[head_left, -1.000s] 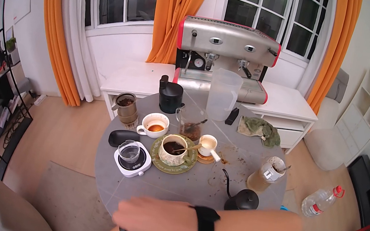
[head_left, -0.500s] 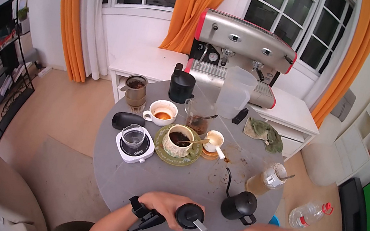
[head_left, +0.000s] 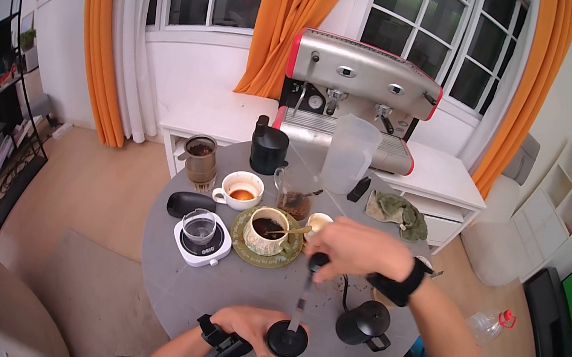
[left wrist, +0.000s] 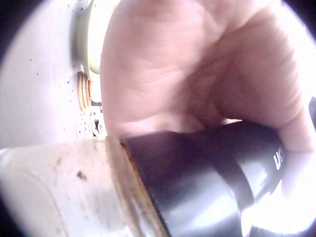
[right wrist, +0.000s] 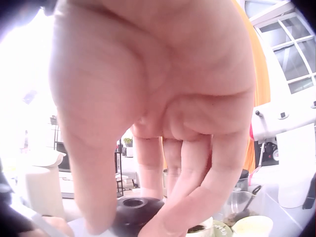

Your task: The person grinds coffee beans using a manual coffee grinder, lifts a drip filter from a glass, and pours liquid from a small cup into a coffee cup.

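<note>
Under left hand (head_left: 246,324), grinder (head_left: 286,340) (half-hidden)

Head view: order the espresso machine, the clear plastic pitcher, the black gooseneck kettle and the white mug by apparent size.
1. espresso machine
2. clear plastic pitcher
3. black gooseneck kettle, though it sits nearer the camera, which inflates it
4. white mug

The left hand (head_left: 247,322) wrapped the hand grinder (head_left: 286,339), hiding its body in the head view; the left wrist view showed it only as a blurred dark cylinder cut off by the picture's lower edge. The right hand (head_left: 349,245) covered the crank knob (head_left: 317,262), and the white cup (head_left: 319,222) behind was half hidden.
</note>
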The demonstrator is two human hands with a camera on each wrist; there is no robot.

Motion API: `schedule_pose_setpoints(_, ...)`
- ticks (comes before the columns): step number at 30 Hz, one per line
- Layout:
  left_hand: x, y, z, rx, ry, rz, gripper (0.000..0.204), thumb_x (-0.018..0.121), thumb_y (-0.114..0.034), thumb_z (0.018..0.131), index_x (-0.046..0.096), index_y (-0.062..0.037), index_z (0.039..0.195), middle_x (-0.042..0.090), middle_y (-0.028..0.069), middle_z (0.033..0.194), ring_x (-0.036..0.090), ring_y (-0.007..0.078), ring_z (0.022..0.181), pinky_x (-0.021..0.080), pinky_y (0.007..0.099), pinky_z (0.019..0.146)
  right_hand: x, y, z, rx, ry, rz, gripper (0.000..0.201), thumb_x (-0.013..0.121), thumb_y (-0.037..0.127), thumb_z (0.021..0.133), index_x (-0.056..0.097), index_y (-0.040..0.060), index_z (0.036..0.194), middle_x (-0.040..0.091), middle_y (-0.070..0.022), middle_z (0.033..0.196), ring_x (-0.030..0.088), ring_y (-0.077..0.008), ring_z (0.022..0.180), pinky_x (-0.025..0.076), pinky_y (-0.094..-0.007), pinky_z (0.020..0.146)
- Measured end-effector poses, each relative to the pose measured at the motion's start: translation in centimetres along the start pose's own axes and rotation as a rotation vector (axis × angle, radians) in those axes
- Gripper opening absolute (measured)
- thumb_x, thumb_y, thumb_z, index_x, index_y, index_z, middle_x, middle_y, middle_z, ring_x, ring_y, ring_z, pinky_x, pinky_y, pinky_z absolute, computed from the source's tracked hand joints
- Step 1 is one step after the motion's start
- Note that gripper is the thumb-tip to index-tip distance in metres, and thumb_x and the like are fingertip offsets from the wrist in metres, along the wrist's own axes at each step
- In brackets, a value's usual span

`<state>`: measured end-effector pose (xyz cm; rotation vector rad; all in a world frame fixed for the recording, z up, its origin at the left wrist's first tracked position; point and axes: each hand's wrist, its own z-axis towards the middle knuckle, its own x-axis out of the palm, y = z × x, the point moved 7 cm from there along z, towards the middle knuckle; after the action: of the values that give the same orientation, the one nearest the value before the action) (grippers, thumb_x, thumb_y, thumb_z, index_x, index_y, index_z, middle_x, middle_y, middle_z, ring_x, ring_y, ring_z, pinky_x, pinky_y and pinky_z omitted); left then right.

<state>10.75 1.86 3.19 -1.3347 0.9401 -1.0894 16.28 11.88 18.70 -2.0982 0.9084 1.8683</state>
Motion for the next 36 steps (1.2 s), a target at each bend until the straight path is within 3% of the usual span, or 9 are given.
schedule_pose_setpoints(9,-0.2,0.7,-0.1,0.036,-0.010,0.057,0.039,0.077,-0.009,0.066,0.059,-0.0044,0.100,0.059,0.0028,0.097,0.053,0.0136,0.092,0.042,0.0291,0.083,2.9,8.6,6.4,-0.197,-0.129,0.048,0.034,0.075,0.024,0.075,0.061,-0.0037,0.088,0.060,-0.0191,0.090,0.060,-0.0350,0.090,0.049,-0.0414,0.078)
schedule_pose_setpoints(15,-0.8,2.1,-0.7,0.045,-0.098,0.123,0.043,0.079,-0.012,0.063,0.059,-0.0031,0.101,0.060,0.0048,0.097,0.054,0.0142,0.091,0.043,0.0291,0.082,4.6,17.5,3.0,-0.513,-0.266,0.062,0.032,0.071,0.019,0.077,0.057,-0.0020,0.095,0.058,-0.0151,0.092,0.060,-0.0309,0.087,0.049,-0.0393,0.076)
schedule_pose_setpoints(17,-0.9,1.8,-1.3,0.031,-0.142,0.049,0.042,0.077,-0.010,0.062,0.060,-0.0034,0.100,0.060,0.0035,0.097,0.054,0.0135,0.090,0.044,0.0279,0.081,7.2,19.1,2.6,-0.262,0.248,-0.160,0.033,0.070,0.020,0.080,0.059,0.0010,0.104,0.062,-0.0126,0.089,0.063,-0.0281,0.075,0.049,-0.0387,0.065)
schedule_pose_setpoints(18,-1.0,1.6,-1.6,0.025,-0.164,0.010,0.042,0.077,-0.008,0.062,0.060,-0.0035,0.100,0.061,0.0028,0.097,0.054,0.0131,0.089,0.044,0.0273,0.080,7.8,18.8,1.6,-0.263,0.249,-0.154,0.033,0.070,0.020,0.080,0.059,0.0010,0.104,0.062,-0.0126,0.089,0.063,-0.0281,0.075,0.049,-0.0387,0.065)
schedule_pose_setpoints(20,-1.0,0.8,-1.2,0.019,-0.186,-0.033,0.042,0.076,-0.007,0.062,0.060,-0.0036,0.100,0.061,0.0021,0.097,0.055,0.0127,0.089,0.045,0.0267,0.080,5.6,19.9,-3.6,-0.748,-0.186,0.359,0.019,0.066,0.013,0.077,0.060,0.0022,0.091,0.061,-0.0161,0.088,0.060,-0.0309,0.086,0.047,-0.0414,0.074)
schedule_pose_setpoints(23,0.3,-1.6,0.0,0.077,-0.011,-0.067,0.042,0.074,-0.007,0.058,0.058,-0.0027,0.096,0.059,0.0024,0.091,0.053,0.0115,0.081,0.044,0.0267,0.073,7.8,19.2,-6.1,-0.533,0.092,0.144,0.019,0.063,0.018,0.078,0.055,0.0011,0.079,0.060,-0.0139,0.078,0.062,-0.0265,0.072,0.048,-0.0379,0.061)
schedule_pose_setpoints(25,0.0,-1.0,-0.1,0.069,-0.016,-0.041,0.043,0.076,-0.009,0.059,0.059,-0.0025,0.098,0.059,0.0038,0.092,0.054,0.0140,0.083,0.044,0.0279,0.075,6.6,18.0,-9.5,-0.581,-0.082,0.180,0.028,0.063,0.025,0.083,0.052,0.0021,0.094,0.053,-0.0124,0.073,0.060,-0.0294,0.066,0.045,-0.0388,0.057)
schedule_pose_setpoints(31,0.0,-1.1,0.1,0.066,-0.029,0.052,0.039,0.075,-0.008,0.065,0.059,-0.0027,0.100,0.060,0.0028,0.091,0.054,0.0140,0.083,0.043,0.0281,0.075,6.0,12.6,-13.9,-0.184,0.260,0.265,0.028,0.067,0.021,0.081,0.054,0.0048,0.099,0.059,-0.0166,0.082,0.062,-0.0366,0.077,0.049,-0.0448,0.065)
schedule_pose_setpoints(36,0.0,-1.1,0.2,0.086,-0.010,0.080,0.041,0.074,-0.009,0.066,0.057,-0.0013,0.102,0.059,0.0025,0.089,0.053,0.0121,0.081,0.043,0.0279,0.073,5.3,5.2,-13.9,-0.029,0.279,0.324,0.033,0.073,0.025,0.081,0.065,0.0097,0.108,0.066,-0.0082,0.079,0.064,-0.0223,0.064,0.048,-0.0356,0.055)
